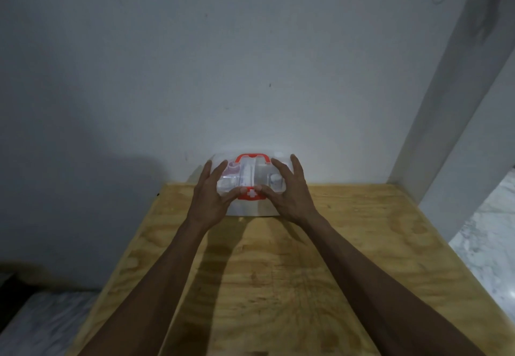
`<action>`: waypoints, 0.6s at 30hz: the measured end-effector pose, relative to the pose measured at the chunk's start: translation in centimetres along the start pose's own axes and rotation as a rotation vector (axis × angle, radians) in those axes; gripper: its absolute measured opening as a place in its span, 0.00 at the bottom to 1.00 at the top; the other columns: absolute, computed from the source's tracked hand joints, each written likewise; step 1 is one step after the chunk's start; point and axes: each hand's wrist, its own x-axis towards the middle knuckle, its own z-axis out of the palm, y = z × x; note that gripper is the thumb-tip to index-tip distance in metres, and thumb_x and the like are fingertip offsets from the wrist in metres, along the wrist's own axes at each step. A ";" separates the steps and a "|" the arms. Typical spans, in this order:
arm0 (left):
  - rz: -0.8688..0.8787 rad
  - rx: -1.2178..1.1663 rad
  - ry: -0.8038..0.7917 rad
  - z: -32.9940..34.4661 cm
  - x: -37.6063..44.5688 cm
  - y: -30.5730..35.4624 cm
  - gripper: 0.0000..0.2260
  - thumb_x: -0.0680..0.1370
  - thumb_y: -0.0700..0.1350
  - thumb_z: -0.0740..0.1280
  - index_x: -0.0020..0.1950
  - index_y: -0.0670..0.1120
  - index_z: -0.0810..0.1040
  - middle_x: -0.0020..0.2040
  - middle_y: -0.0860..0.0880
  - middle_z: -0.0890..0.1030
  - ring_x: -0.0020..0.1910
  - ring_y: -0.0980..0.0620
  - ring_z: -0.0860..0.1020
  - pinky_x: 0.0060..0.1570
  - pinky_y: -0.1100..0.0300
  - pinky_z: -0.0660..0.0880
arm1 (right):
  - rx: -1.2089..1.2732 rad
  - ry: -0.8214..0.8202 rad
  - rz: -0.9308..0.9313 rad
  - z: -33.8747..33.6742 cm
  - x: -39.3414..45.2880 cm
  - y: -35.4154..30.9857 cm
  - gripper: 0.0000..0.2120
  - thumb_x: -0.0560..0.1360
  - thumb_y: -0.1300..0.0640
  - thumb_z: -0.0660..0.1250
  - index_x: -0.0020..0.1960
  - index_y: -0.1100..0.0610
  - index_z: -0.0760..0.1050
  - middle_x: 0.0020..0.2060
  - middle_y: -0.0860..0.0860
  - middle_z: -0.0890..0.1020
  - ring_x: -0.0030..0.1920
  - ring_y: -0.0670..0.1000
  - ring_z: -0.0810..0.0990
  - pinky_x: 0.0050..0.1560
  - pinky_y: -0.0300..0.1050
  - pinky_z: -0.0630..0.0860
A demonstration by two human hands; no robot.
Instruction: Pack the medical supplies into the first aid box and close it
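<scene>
A clear plastic first aid box (252, 171) with a red handle (252, 157) and a red front latch bearing a white cross (251, 193) stands at the far edge of the plywood table, against the wall. Its lid is down, and pale supplies show through the lid. My left hand (213, 192) rests on the box's left side with its fingers spread over the lid and its thumb by the latch. My right hand (289, 191) mirrors it on the right side, thumb touching the latch's right edge.
The plywood table (278, 272) runs from the wall toward me. A grey wall stands close behind the box, and a white pillar (446, 132) rises at the right. Marble floor (490, 233) shows past the table's right and left edges.
</scene>
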 end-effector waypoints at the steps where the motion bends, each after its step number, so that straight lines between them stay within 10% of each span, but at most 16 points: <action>1: 0.000 0.003 0.003 0.0 0.1 0.0 0.39 0.69 0.66 0.64 0.77 0.51 0.63 0.80 0.46 0.57 0.77 0.43 0.59 0.71 0.43 0.63 | -0.001 -0.001 -0.002 0.0 0.0 0.0 0.39 0.69 0.31 0.65 0.75 0.42 0.59 0.80 0.49 0.47 0.78 0.55 0.53 0.74 0.61 0.59; 18: -0.027 0.087 -0.017 -0.1 0.3 0.3 0.40 0.70 0.68 0.67 0.77 0.51 0.64 0.79 0.47 0.61 0.78 0.44 0.58 0.72 0.42 0.59 | -0.079 -0.072 -0.002 -0.8 -0.1 -0.6 0.40 0.69 0.30 0.64 0.76 0.43 0.55 0.80 0.50 0.45 0.78 0.58 0.51 0.74 0.63 0.55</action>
